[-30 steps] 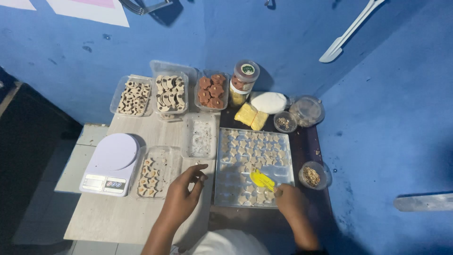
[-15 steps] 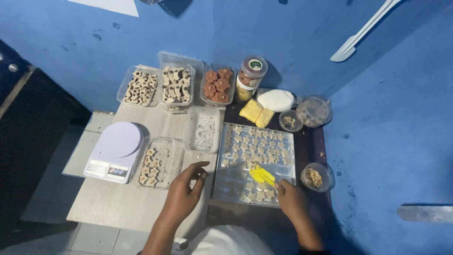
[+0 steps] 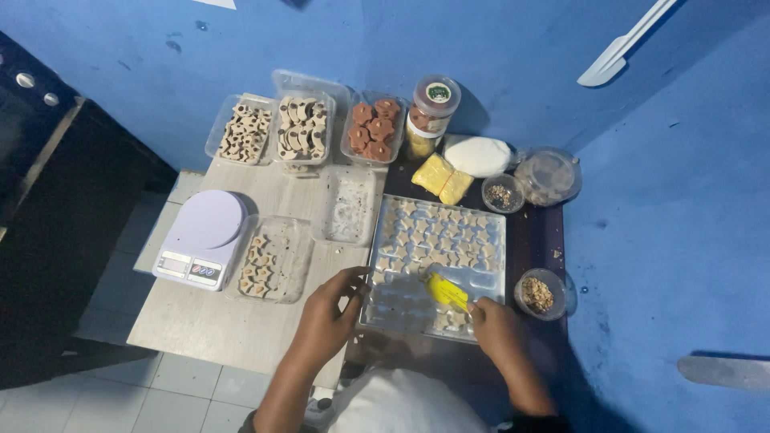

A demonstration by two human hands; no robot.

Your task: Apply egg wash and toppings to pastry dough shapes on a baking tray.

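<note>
Mould tray lay on table, left hand fingers curled against its left edge, right hand fingers pinched yellow brush over near cavities, scale well left.

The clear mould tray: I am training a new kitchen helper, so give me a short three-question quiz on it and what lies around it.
1. True or false: the left hand rests at the near left edge of the clear mould tray.
2. What does the right hand hold over the tray? A) a yellow tool B) a metal spoon C) a lid
3. What stands at the left of the table, beside a clear tub of pale pieces?

Key
1. True.
2. A, the yellow tool.
3. A white kitchen scale.
</note>
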